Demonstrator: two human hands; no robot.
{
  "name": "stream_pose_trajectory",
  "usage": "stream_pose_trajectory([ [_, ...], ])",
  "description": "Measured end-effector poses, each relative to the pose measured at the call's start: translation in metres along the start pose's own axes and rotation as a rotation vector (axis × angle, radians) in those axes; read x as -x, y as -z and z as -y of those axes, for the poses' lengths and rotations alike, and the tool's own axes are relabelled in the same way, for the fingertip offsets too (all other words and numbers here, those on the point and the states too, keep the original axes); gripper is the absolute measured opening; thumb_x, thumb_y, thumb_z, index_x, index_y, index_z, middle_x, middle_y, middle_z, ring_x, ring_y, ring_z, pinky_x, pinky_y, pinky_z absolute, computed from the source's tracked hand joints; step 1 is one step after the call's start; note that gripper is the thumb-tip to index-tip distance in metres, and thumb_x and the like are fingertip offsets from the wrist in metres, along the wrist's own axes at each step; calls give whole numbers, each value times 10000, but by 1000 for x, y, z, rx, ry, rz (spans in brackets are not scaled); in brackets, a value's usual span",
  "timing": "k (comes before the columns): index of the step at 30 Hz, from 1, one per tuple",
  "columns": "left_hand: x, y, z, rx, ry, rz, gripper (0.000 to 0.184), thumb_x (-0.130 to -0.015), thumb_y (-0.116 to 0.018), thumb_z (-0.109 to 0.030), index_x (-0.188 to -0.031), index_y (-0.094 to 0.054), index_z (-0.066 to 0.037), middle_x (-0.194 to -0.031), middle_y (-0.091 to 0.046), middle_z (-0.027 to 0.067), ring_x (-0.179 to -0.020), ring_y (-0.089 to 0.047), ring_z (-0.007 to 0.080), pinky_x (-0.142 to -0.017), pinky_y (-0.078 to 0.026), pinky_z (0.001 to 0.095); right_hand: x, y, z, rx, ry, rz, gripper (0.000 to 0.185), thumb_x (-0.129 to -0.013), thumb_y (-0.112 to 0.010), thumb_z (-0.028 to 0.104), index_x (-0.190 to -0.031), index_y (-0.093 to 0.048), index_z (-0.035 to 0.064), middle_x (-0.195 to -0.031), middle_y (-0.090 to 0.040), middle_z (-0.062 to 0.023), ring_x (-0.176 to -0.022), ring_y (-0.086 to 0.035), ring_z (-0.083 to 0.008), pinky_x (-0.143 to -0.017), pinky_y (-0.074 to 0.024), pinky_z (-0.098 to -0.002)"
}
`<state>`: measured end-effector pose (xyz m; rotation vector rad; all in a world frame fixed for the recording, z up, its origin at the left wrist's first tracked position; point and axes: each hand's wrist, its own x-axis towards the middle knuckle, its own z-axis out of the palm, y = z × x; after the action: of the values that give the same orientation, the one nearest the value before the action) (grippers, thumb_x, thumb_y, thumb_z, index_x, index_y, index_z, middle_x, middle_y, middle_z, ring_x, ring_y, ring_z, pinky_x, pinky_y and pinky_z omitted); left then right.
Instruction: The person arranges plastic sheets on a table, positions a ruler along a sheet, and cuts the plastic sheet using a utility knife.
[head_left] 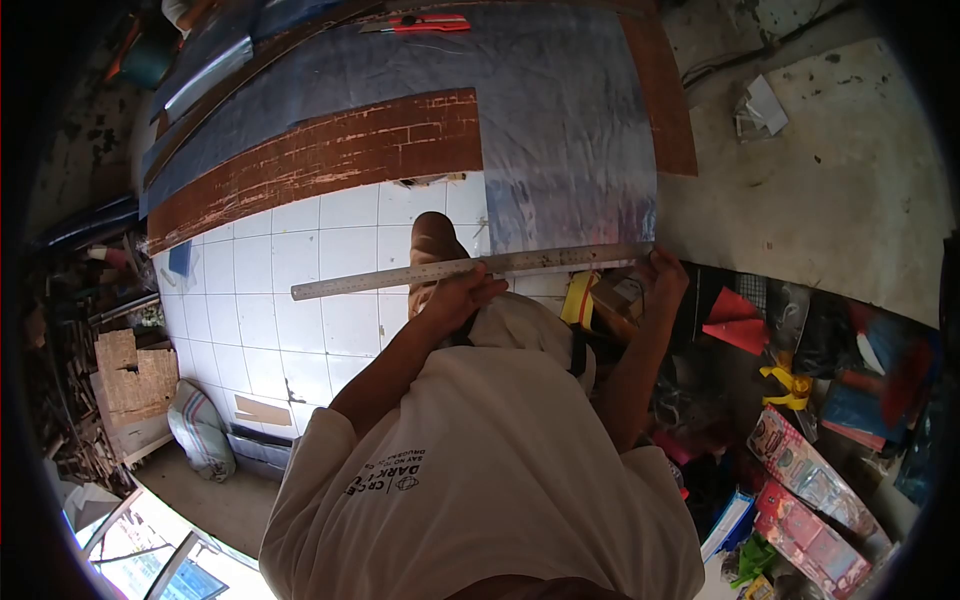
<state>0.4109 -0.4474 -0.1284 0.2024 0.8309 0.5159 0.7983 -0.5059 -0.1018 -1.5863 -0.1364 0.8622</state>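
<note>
A long steel ruler (380,278) lies across the near edge of a see-through plastic sheet (570,130), its left half sticking out over the white tiled floor. My left hand (466,292) is closed on the ruler near its middle, by the sheet's left corner. At the ruler's right end, my right hand (664,278) pinches the ruler together with the sheet's corner, as far as I can see. Part of the fingers' undersides is hidden. Farther up on the sheet rests a red utility knife (430,24) with its blade out.
Under the sheet lies a worn brown board (330,160). A pale tabletop (820,170) with a scrap of paper (765,105) is at right. Below it are bags and pink boxes (810,535). A white sack (200,425) and wood pieces (135,375) stand at left.
</note>
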Motion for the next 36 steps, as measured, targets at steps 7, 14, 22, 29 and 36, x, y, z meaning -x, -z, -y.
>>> stream_pose_trajectory([
  [7,-3,0,1,-37,-21,-29,442,-1001,-645,-339,-1208,-500,24,-1139,-624,137,-1106,-671,294,-1001,-528,374,4,-5,-1,6,28,-40,319,-868,-663,38,-1173,-663,-53,-1003,-675,-148,-807,-708,-278,-705,-604,-363],
  [14,-2,0,-3,-11,35,0,371,-1035,-583,-304,-1261,-521,-16,-1245,-605,144,-1266,-572,322,-1108,-440,430,9,-8,5,21,7,-9,328,-858,-687,68,-1170,-680,-34,-1027,-652,-125,-796,-676,-246,-721,-603,-361],
  [22,-10,38,6,188,-103,39,558,-1023,-606,-341,-1406,-434,26,-1394,-506,154,-1259,-549,257,-1063,-479,386,-1,-2,-8,20,39,-12,326,-864,-683,74,-1172,-678,-32,-1056,-651,-126,-828,-676,-229,-704,-598,-340],
  [29,38,-15,-31,77,-259,-99,486,-1060,-541,-279,-1404,-446,51,-1346,-528,164,-1261,-538,257,-1093,-482,371,14,-10,-3,46,125,-29,278,-916,-642,60,-1180,-647,-26,-981,-652,-91,-841,-667,-208,-689,-596,-339],
  [36,74,-38,-71,72,-340,-59,483,-1058,-540,-282,-1396,-440,48,-1311,-564,161,-1208,-584,251,-1072,-485,373,17,-25,2,384,475,-112,404,-983,-627,296,-1181,-642,-56,-1128,-643,-109,-1035,-599,-194,-913,-467,-341],
])
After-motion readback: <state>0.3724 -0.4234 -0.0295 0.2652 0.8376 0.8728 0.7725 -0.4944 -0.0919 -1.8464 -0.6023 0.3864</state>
